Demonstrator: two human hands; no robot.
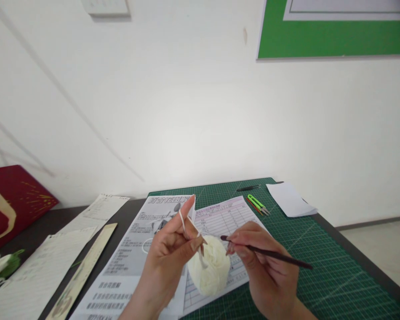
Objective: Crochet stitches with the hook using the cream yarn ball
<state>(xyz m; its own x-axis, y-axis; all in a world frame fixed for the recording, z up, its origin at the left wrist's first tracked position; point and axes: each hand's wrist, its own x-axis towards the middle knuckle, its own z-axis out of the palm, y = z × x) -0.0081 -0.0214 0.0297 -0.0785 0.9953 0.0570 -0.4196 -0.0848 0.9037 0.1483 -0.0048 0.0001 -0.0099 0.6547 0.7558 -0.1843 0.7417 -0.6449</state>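
White yarn point(182, 221) loops around the raised index finger of my left hand point(170, 253), and its thumb and another finger pinch the strand. My right hand point(270, 271) grips a dark brown crochet hook point(280, 254) like a pen, its tip pointing left toward the pinched yarn but apart from it. Below and between both hands lies a cream-white ball of yarn point(213, 271). It rests on a printed table sheet point(225, 213). Under my left hand spreads a printed instruction page point(126, 258) with a picture of a flower.
A green cutting mat point(333, 266) covers the desk. Green thread snips point(258, 203), dark tweezers point(248, 188) and white paper point(290, 200) lie toward the back right. At left are a ruler point(83, 271), handwritten sheets point(50, 262), green and white yarn point(8, 266) and a red bag point(16, 200).
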